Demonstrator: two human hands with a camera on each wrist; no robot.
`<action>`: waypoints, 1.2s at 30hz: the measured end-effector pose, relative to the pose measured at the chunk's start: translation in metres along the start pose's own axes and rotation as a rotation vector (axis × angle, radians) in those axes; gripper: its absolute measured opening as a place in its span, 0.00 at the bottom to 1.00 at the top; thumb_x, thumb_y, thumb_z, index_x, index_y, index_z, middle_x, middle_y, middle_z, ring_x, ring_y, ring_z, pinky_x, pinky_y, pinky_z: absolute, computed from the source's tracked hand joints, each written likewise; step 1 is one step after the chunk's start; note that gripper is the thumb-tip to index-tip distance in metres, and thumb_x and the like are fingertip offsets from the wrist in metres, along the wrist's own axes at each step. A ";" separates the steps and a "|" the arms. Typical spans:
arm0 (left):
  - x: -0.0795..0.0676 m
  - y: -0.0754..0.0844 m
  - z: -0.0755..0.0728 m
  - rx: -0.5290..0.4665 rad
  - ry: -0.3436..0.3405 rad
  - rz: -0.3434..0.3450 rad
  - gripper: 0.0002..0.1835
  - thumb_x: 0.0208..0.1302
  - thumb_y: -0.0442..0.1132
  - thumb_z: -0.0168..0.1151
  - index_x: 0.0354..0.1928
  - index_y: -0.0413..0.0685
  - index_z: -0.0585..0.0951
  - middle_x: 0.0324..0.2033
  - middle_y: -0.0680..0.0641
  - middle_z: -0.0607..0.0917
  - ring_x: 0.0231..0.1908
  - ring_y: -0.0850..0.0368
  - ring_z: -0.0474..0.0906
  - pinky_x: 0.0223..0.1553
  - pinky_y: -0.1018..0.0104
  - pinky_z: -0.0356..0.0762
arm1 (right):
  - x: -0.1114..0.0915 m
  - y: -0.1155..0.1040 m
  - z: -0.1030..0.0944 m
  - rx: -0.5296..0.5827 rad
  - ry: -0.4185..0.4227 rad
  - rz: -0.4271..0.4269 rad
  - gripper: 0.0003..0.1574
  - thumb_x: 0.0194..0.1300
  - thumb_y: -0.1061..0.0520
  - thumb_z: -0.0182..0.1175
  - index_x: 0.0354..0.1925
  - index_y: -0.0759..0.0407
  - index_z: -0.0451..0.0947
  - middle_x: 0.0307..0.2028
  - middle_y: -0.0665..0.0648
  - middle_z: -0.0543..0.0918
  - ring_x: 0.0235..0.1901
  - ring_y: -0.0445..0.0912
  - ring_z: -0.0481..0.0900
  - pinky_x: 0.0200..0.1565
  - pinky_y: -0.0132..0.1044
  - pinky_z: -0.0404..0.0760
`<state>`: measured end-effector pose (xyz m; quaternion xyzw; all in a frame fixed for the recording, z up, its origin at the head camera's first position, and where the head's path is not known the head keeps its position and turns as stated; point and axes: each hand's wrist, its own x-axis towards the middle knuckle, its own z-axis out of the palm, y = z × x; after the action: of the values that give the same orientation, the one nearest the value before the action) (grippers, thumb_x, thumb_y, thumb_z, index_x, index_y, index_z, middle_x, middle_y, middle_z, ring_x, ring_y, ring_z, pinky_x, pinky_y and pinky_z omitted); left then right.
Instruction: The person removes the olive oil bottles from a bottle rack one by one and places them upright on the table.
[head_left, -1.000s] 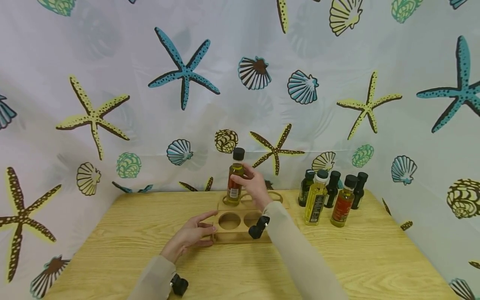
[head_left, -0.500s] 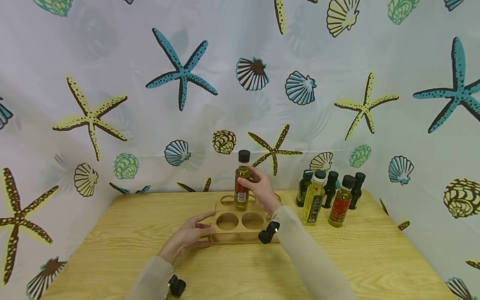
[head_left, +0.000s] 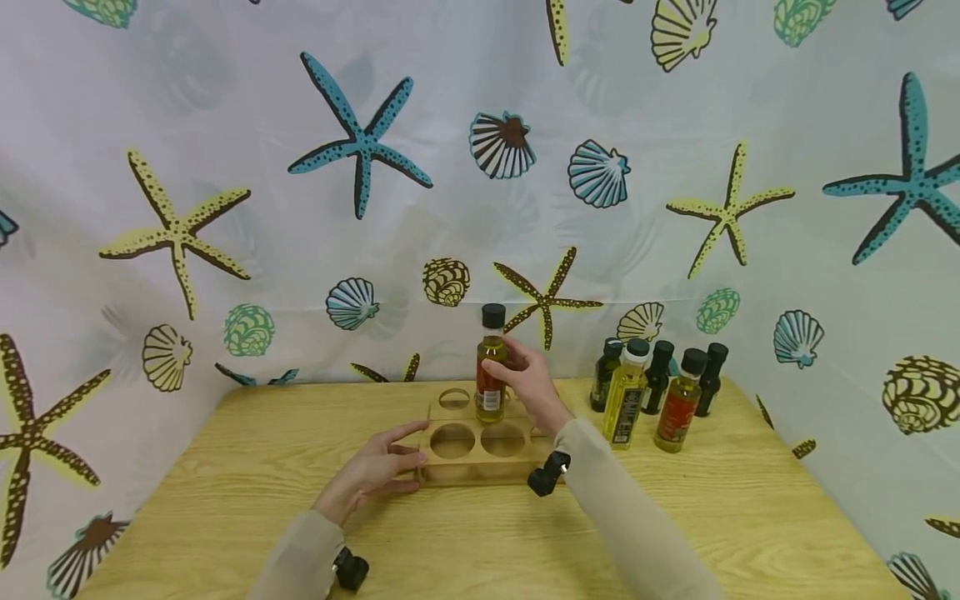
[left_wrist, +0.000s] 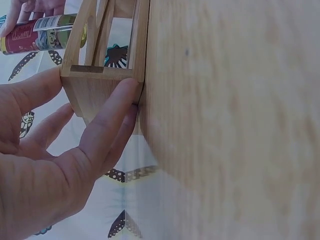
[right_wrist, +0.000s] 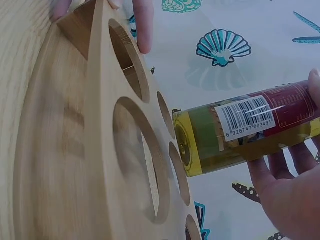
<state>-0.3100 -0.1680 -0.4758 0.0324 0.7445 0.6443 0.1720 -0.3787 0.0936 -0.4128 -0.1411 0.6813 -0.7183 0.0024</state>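
My right hand [head_left: 534, 385] holds an upright oil bottle [right_wrist: 240, 131] with a black cap and red label, its fingers and thumb round the label. The bottle's base is just above the back row of holes in a stepped wooden bottle rack [head_left: 480, 473], near the middle back hole. At the rack's left end rests my left hand [head_left: 377, 467]. In the left wrist view its extended fingers [left_wrist: 112, 112] touch the end panel and its edges. The right forearm and hand cover part of the rack's right side in the head view.
Several bottles stand on the table right of the rack: a yellow oil bottle [head_left: 625, 400], a red-labelled bottle [head_left: 677, 412] and dark ones [head_left: 657, 382] behind. A patterned cloth [head_left: 420, 233] hangs behind the wooden table [head_left: 247, 467].
My right hand has moved the bottle rightward and slightly lower, from over the back-left hole to near the middle back hole. My left hand stays at the rack's left end.
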 end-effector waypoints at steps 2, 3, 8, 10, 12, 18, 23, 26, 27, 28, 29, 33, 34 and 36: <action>0.000 0.000 0.000 0.000 0.002 -0.001 0.33 0.69 0.35 0.60 0.74 0.59 0.65 0.62 0.31 0.68 0.52 0.47 0.78 0.45 0.52 0.85 | -0.002 0.001 -0.003 -0.004 0.000 -0.019 0.41 0.66 0.55 0.65 0.73 0.53 0.62 0.63 0.63 0.75 0.62 0.55 0.74 0.63 0.52 0.74; 0.000 0.000 0.001 0.000 0.002 -0.002 0.33 0.69 0.35 0.60 0.73 0.59 0.65 0.62 0.31 0.68 0.52 0.47 0.78 0.45 0.52 0.85 | -0.003 0.001 -0.005 -0.007 0.000 -0.028 0.41 0.67 0.55 0.65 0.73 0.53 0.62 0.63 0.62 0.76 0.62 0.55 0.74 0.63 0.52 0.74; 0.000 -0.001 0.000 -0.001 0.000 -0.010 0.33 0.70 0.35 0.60 0.74 0.60 0.64 0.63 0.31 0.67 0.53 0.47 0.77 0.46 0.52 0.85 | -0.008 0.001 -0.013 -0.024 0.016 -0.050 0.40 0.67 0.54 0.64 0.73 0.53 0.62 0.63 0.62 0.76 0.62 0.54 0.74 0.62 0.52 0.75; -0.001 0.000 -0.001 -0.003 -0.001 -0.011 0.33 0.70 0.35 0.59 0.74 0.60 0.64 0.63 0.31 0.67 0.52 0.47 0.77 0.46 0.52 0.84 | -0.010 0.000 -0.015 -0.028 0.021 -0.056 0.39 0.68 0.54 0.63 0.73 0.53 0.62 0.63 0.62 0.76 0.62 0.55 0.74 0.62 0.52 0.74; -0.001 0.000 -0.001 -0.006 -0.002 -0.012 0.33 0.70 0.35 0.59 0.74 0.60 0.63 0.63 0.31 0.67 0.52 0.46 0.77 0.46 0.52 0.84 | -0.012 -0.001 -0.018 -0.030 0.022 -0.058 0.39 0.68 0.54 0.63 0.73 0.53 0.62 0.63 0.62 0.76 0.62 0.54 0.74 0.63 0.52 0.74; -0.001 0.002 -0.001 0.001 -0.008 -0.013 0.33 0.70 0.36 0.59 0.74 0.60 0.63 0.64 0.30 0.66 0.53 0.46 0.78 0.47 0.51 0.84 | -0.019 -0.004 -0.024 0.002 0.007 -0.031 0.41 0.68 0.55 0.63 0.74 0.54 0.60 0.64 0.62 0.75 0.63 0.54 0.73 0.65 0.52 0.72; -0.001 0.001 -0.001 0.002 -0.011 -0.011 0.33 0.70 0.36 0.59 0.74 0.60 0.64 0.63 0.31 0.67 0.52 0.47 0.78 0.46 0.51 0.84 | -0.026 -0.009 -0.029 0.027 0.002 -0.007 0.40 0.69 0.55 0.62 0.74 0.52 0.59 0.66 0.63 0.72 0.65 0.55 0.70 0.66 0.53 0.70; -0.001 0.000 -0.001 0.003 -0.011 -0.012 0.33 0.70 0.36 0.59 0.74 0.60 0.64 0.64 0.31 0.66 0.52 0.46 0.78 0.46 0.51 0.84 | -0.029 -0.011 -0.034 0.041 -0.001 -0.003 0.39 0.70 0.56 0.61 0.74 0.51 0.59 0.66 0.62 0.71 0.66 0.55 0.69 0.67 0.53 0.69; -0.001 0.000 -0.001 0.003 -0.011 -0.011 0.32 0.70 0.36 0.59 0.74 0.60 0.64 0.63 0.31 0.66 0.52 0.46 0.78 0.46 0.51 0.84 | -0.030 -0.011 -0.035 0.052 0.000 0.000 0.39 0.70 0.57 0.61 0.74 0.51 0.59 0.67 0.62 0.71 0.66 0.55 0.69 0.68 0.53 0.68; -0.001 0.000 -0.001 0.003 -0.012 -0.013 0.32 0.70 0.35 0.59 0.74 0.60 0.64 0.63 0.31 0.66 0.52 0.47 0.78 0.46 0.51 0.84 | -0.031 -0.012 -0.037 0.056 0.005 0.004 0.39 0.70 0.57 0.60 0.74 0.51 0.58 0.67 0.62 0.71 0.66 0.54 0.69 0.68 0.52 0.68; -0.001 0.000 -0.001 0.004 -0.012 -0.011 0.32 0.70 0.35 0.59 0.74 0.60 0.64 0.64 0.30 0.66 0.52 0.47 0.78 0.46 0.51 0.84 | -0.032 -0.013 -0.039 0.060 0.007 0.004 0.39 0.70 0.57 0.60 0.74 0.51 0.58 0.67 0.62 0.71 0.66 0.54 0.69 0.68 0.52 0.68; -0.001 0.000 -0.001 0.005 -0.014 -0.011 0.32 0.70 0.35 0.59 0.74 0.60 0.64 0.64 0.30 0.66 0.52 0.47 0.78 0.46 0.51 0.84 | -0.035 -0.017 -0.045 0.051 0.011 -0.022 0.39 0.70 0.58 0.60 0.74 0.54 0.58 0.66 0.64 0.71 0.64 0.53 0.71 0.66 0.50 0.70; -0.001 0.000 -0.001 0.004 -0.013 -0.012 0.32 0.70 0.35 0.59 0.74 0.60 0.64 0.64 0.30 0.66 0.52 0.47 0.78 0.46 0.51 0.84 | -0.036 -0.018 -0.047 0.045 0.010 -0.033 0.39 0.69 0.58 0.60 0.74 0.55 0.59 0.65 0.65 0.72 0.63 0.52 0.72 0.65 0.48 0.72; -0.001 0.001 -0.001 0.003 -0.012 -0.013 0.32 0.71 0.36 0.59 0.74 0.61 0.64 0.64 0.30 0.66 0.52 0.47 0.78 0.46 0.51 0.84 | -0.037 -0.020 -0.051 0.040 0.013 -0.054 0.38 0.69 0.59 0.61 0.73 0.56 0.61 0.64 0.65 0.73 0.60 0.49 0.75 0.62 0.45 0.76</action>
<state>-0.3095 -0.1687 -0.4750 0.0317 0.7446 0.6418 0.1808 -0.3498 0.1523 -0.4027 -0.1545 0.6629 -0.7324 -0.0184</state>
